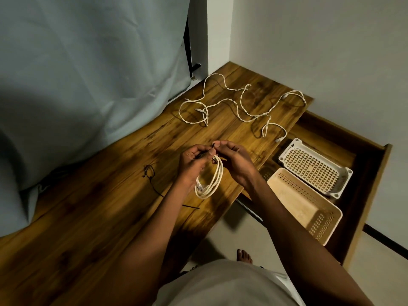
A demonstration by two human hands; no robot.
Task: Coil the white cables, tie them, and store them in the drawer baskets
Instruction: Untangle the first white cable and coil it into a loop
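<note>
A coiled white cable [213, 181] hangs above the wooden table [110, 195], held at its top between both hands. My left hand [194, 162] and my right hand [234, 161] pinch a thin black tie [213, 145] at the top of the coil. Loose white cables [242, 107] lie tangled on the far end of the table. Two baskets sit in the open drawer [373, 164] at the right: a white one [315, 167] farther back and a beige one [304, 204] nearer.
More black ties [152, 180] lie on the table left of my hands. A pale blue curtain [88, 85] hangs along the table's left side. White walls meet at the far corner. My bare foot [244, 255] stands on the floor below the table edge.
</note>
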